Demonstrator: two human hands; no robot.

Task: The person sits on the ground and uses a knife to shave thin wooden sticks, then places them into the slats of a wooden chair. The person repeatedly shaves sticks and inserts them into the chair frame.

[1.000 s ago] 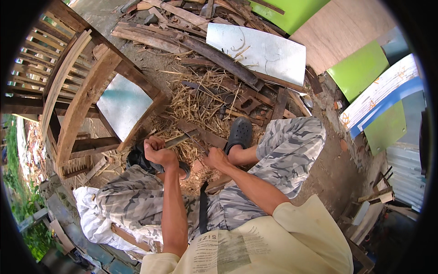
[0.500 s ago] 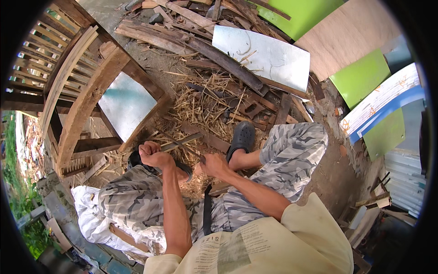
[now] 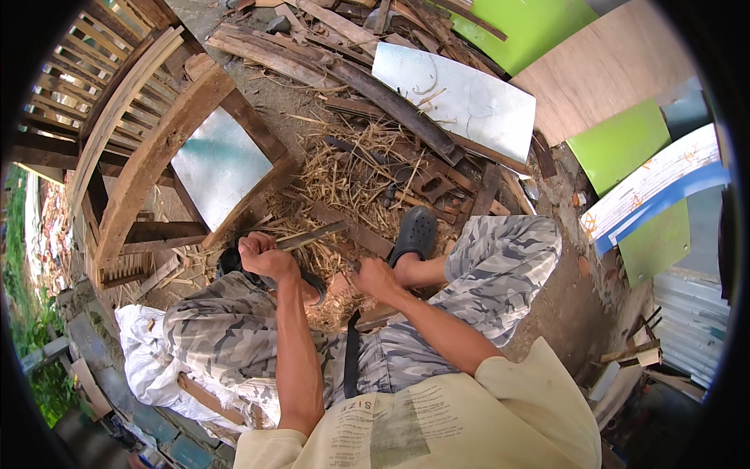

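Observation:
My left hand point(image 3: 266, 256) is closed around the near end of a thin wooden strip point(image 3: 316, 235), which points away to the right, low over the ground between my feet. My right hand point(image 3: 376, 278) is closed on the handle of what looks like a long, narrow knife point(image 3: 341, 252). Its dark blade slants up and left toward the strip; blur and the shavings behind make its edge hard to see. Pale curled wood shavings point(image 3: 344, 178) lie thick on the ground ahead of my hands, with finer ones near my feet.
A handsaw point(image 3: 432, 186) and a hammer point(image 3: 390, 192) lie among the shavings. Scrap planks point(image 3: 273, 64) are piled beyond. At the left stands a slatted wooden frame point(image 3: 148, 148). White and green sheets point(image 3: 617, 144) lie to the right. My clog point(image 3: 415, 233) is beside my right hand.
The knife blade has shifted back toward my right side, away from crossing the strip. My right hand has moved slightly right; my left hand still holds the strip, and the whole view has shifted slightly.

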